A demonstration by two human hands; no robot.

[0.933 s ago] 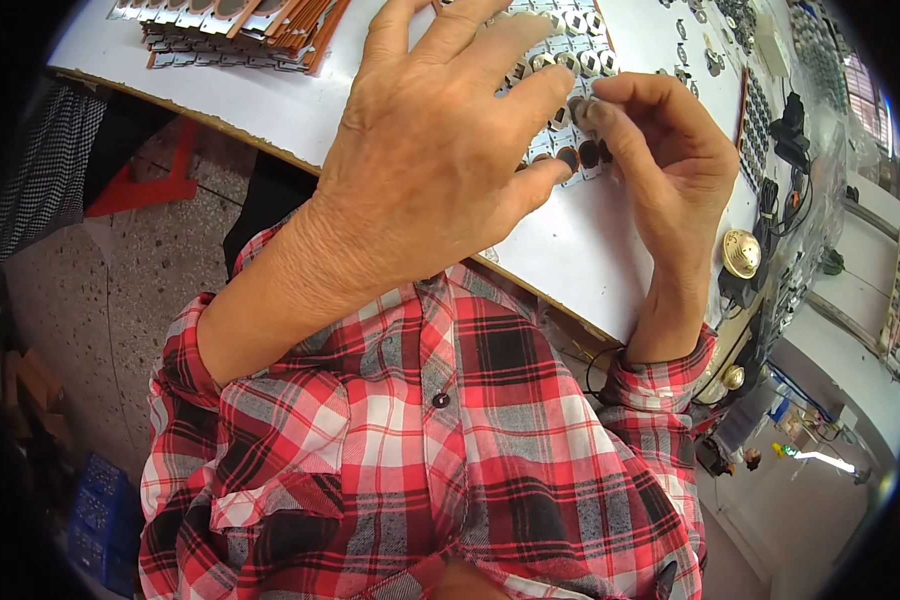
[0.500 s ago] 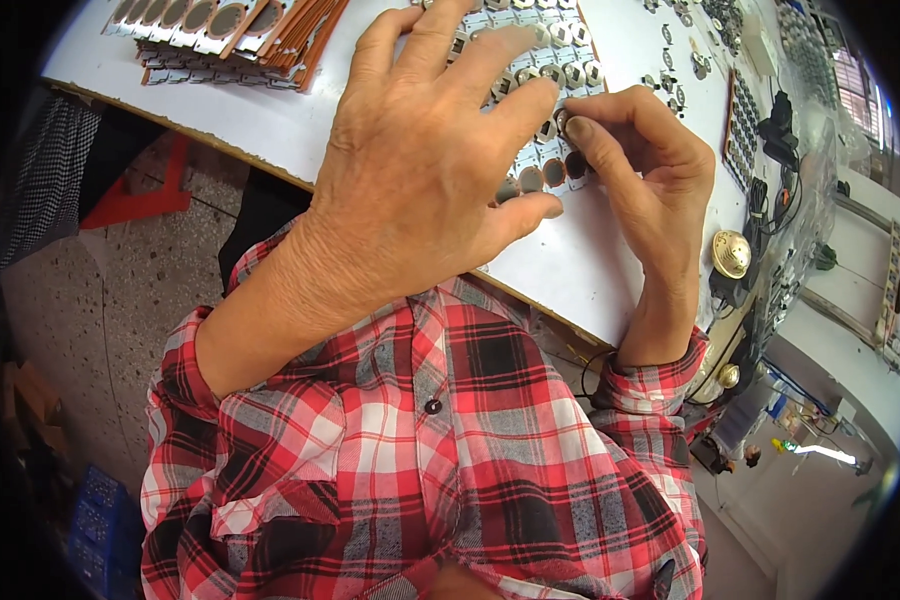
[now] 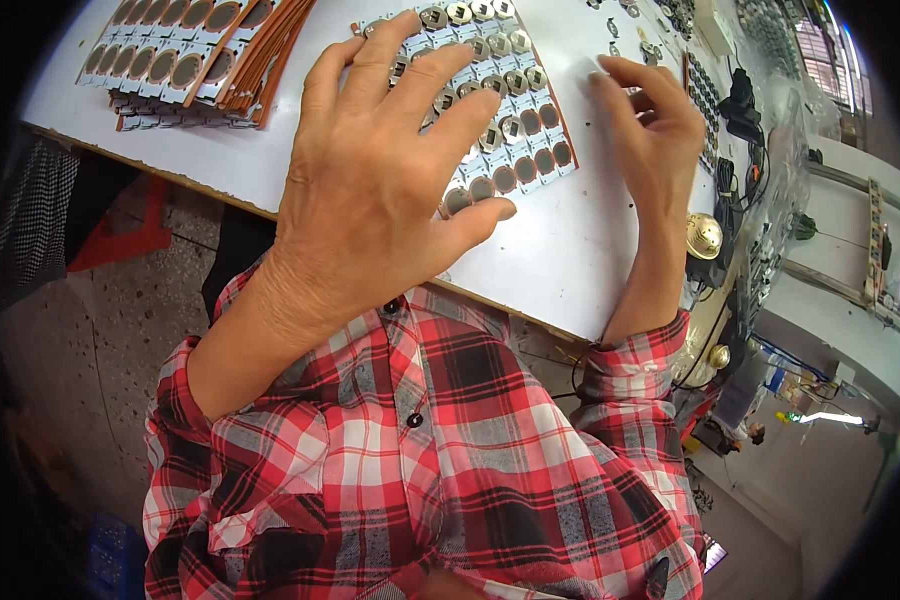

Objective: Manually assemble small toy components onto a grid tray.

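Note:
A circuit board panel (image 3: 542,139) with a brown edge lies on the white table in front of me. Round silvery metal clips (image 3: 514,82) sit on its upper rows, while dark round pads (image 3: 524,168) show bare along the near rows and the right side. My left hand (image 3: 375,165) rests spread over the panel's left part, its fingers apart, hiding much of that side. Off the panel's right edge hovers my right hand (image 3: 650,125). Its thumb and index tips are blurred and look slightly apart, with nothing visible between them.
Stacked panels (image 3: 150,42) with bare pads lie at the far left. Loose metal clips (image 3: 650,50) are scattered beyond my right hand. Another filled panel (image 3: 700,95), a dark cable (image 3: 755,165) and a brass-coloured dome (image 3: 703,236) line the table's right side.
My right hand has left the panel's right edge, where its fingers were pinched at a clip, and moved off it. The view has shifted, uncovering more of the panel.

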